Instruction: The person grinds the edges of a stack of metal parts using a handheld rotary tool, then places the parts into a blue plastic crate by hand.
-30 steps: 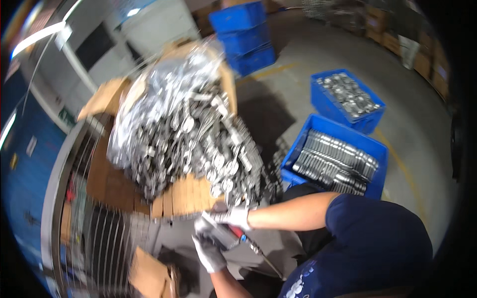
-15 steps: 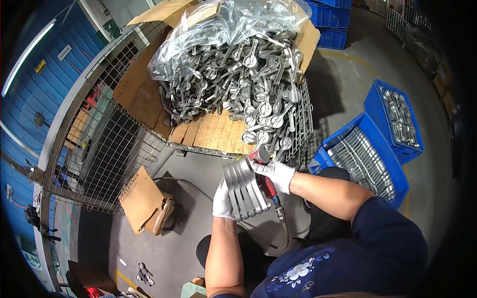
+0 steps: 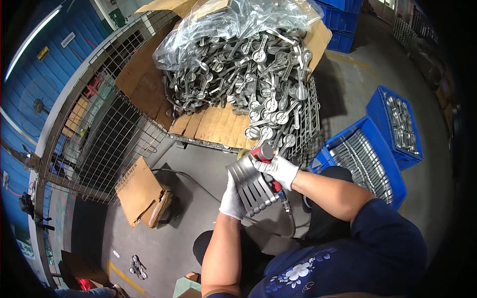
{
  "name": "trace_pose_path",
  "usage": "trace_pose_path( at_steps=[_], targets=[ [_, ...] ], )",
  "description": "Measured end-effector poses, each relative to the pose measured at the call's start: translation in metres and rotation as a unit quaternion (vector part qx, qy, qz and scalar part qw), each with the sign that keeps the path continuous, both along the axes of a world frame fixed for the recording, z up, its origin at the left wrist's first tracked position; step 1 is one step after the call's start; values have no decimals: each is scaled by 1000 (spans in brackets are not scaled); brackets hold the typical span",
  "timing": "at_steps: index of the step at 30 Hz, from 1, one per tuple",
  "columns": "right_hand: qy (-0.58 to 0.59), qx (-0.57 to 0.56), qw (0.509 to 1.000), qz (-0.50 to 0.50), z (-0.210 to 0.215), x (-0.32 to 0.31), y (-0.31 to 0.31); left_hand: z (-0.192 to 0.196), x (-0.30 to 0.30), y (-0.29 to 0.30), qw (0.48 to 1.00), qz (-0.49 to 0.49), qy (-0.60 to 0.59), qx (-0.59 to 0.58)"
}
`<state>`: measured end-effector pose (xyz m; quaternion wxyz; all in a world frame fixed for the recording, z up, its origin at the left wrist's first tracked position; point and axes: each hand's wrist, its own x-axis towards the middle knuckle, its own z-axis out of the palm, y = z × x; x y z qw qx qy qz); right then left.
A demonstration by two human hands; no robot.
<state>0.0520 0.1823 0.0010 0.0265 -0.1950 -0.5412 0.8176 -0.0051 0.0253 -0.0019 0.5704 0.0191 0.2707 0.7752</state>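
In the head view, grey floor (image 3: 184, 243) spreads below the carton's (image 3: 218, 126) near edge. Just off that edge, the left hand (image 3: 231, 198) cups the metal stack (image 3: 252, 186), fingers mostly hidden; the right hand (image 3: 279, 171) bends its fingers around a red tool (image 3: 265, 153).

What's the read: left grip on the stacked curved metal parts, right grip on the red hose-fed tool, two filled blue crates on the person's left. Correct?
Wrong side: the near blue crate and far blue crate are on the person's right, per the head view. The rest holds: left grip on the stacked curved metal parts, right grip on the red hose-fed tool.
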Motion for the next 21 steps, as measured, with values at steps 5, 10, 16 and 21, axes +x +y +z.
trace_pose_path(
  at_steps=[5, 10, 16, 21],
  targets=[
    [-17, -49, 999, -3, 1, 2, -3, -6, 4, 4, 996, -52, -28, 72],
    [-31, -62, 998, -1, 18, 11, 3, 11, 7, 6, 996, 43, 35, -66],
    [-99, -36, 993, -54, 26, 6, 26, 18, 8, 3, 994, 77, 12, -80],
    [-53, 57, 996, -43, 44, 17, 23, 9, 5, -1, 995, 59, -19, -83]
  ],
)
